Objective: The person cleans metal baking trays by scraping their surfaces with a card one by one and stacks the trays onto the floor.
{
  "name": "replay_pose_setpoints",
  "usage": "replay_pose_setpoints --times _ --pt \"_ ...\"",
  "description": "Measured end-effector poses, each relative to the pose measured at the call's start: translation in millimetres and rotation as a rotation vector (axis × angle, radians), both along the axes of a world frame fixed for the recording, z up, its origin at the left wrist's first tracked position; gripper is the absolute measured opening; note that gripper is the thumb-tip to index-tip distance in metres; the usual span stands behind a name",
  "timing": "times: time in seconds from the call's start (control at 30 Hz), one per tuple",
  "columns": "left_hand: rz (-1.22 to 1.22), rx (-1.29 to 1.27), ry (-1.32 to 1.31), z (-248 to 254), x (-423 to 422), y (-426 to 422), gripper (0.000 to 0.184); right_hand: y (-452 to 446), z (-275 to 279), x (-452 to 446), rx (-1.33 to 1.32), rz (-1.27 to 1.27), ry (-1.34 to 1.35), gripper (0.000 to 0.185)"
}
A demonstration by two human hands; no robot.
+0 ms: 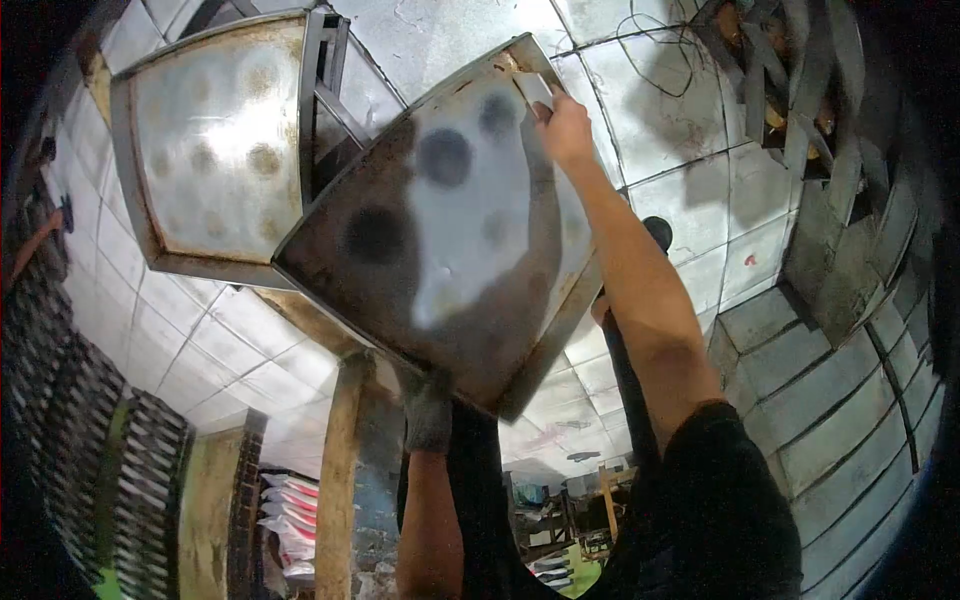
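Note:
A square metal panel [470, 230] with a raised frame, brown stains and dark round spots is tilted in front of me. My left hand [430, 412], in a grey glove, grips its lower edge; the fingers are partly behind the frame. At the upper right corner, my bare right hand [566, 128] is closed on a light flat piece [534, 90] lying against the panel's edge. What that piece is, I cannot make out. A second framed metal panel [215, 140] stands just left of the first.
White tiles [680, 130] surround the panels. Metal frames [800, 110] are at the upper right, with a thin wire [660, 50] beside them. A wooden post [342, 470] and stacked white and red bags [290, 520] are at lower left. Another person's arm [38, 242] shows at far left.

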State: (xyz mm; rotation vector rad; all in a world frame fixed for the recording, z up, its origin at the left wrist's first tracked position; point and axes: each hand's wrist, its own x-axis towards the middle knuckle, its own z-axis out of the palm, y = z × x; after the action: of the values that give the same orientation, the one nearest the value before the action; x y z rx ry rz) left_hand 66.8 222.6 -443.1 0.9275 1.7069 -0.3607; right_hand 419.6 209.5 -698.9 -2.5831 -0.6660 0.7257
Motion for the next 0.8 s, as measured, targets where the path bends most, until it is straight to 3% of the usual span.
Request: replay_pose_setpoints --times 0.03,0.07,0.1,0.13,0.17,0.2,0.27,0.33,0.43,0.53,0.6,0.63,0.67,0.7,0.73,0.77,0.8 --pt "-0.036 0.041 0.001 -4 -5 -8 0.078 1 11 8 -0.052 -0.010 0.138 0.028" --pt "0.291 0.093 -0.099 -19 -16 -19 0.072 -3 50 -14 -0.089 -0.046 0.272 0.032" --pt "0.457 0.110 -0.144 -21 -14 -23 0.069 -15 83 -48 -0.207 -0.013 0.498 0.028" --pt "0.623 0.132 -0.189 -23 -13 -27 0.067 -44 117 -91 -0.034 0.146 0.540 0.024" --pt "0.796 0.088 -0.289 -24 -1 -28 0.060 -81 131 -165 0.128 0.244 0.259 0.026" --pt "0.967 0.042 -0.387 -24 7 -30 0.055 -103 168 -189 0.124 0.330 0.374 0.030" --pt "0.980 0.017 -0.360 -16 1 -32 0.053 -142 213 -228 0.051 0.482 0.574 0.035" --pt "0.981 0.013 -0.343 -14 12 -25 0.052 -192 142 -231 0.263 -0.197 0.658 0.036" --pt "0.715 0.249 -0.192 -11 37 -22 0.057 -207 49 -136 -0.133 0.064 0.175 0.045" --pt "0.638 0.209 -0.407 -14 35 -19 0.049 -189 7 -65 -0.101 -0.017 0.043 0.040" --pt "0.615 0.270 -0.426 2 60 -19 0.051 -197 -2 -57 -0.021 -0.079 0.189 0.037" --pt "0.617 0.273 -0.436 -6 40 -25 0.051 -202 1 -48 0.055 -0.135 0.316 0.034" --pt "0.773 0.170 -0.409 -27 -1 -33 0.053 -182 54 -42 -0.124 -0.336 0.842 0.041" --pt "0.851 0.117 -0.402 -21 3 -38 0.053 -180 67 -66 -0.386 -0.186 0.950 0.050" --pt "0.931 0.066 -0.390 -15 7 -42 0.054 -175 117 -92 0.008 -0.136 1.086 0.058" --pt "0.775 0.151 -0.469 12 51 -43 0.056 -162 172 -123 -0.021 -0.031 0.932 0.062" --pt "0.695 0.196 -0.516 30 71 -48 0.057 -172 182 -168 0.162 -0.002 1.127 0.061"
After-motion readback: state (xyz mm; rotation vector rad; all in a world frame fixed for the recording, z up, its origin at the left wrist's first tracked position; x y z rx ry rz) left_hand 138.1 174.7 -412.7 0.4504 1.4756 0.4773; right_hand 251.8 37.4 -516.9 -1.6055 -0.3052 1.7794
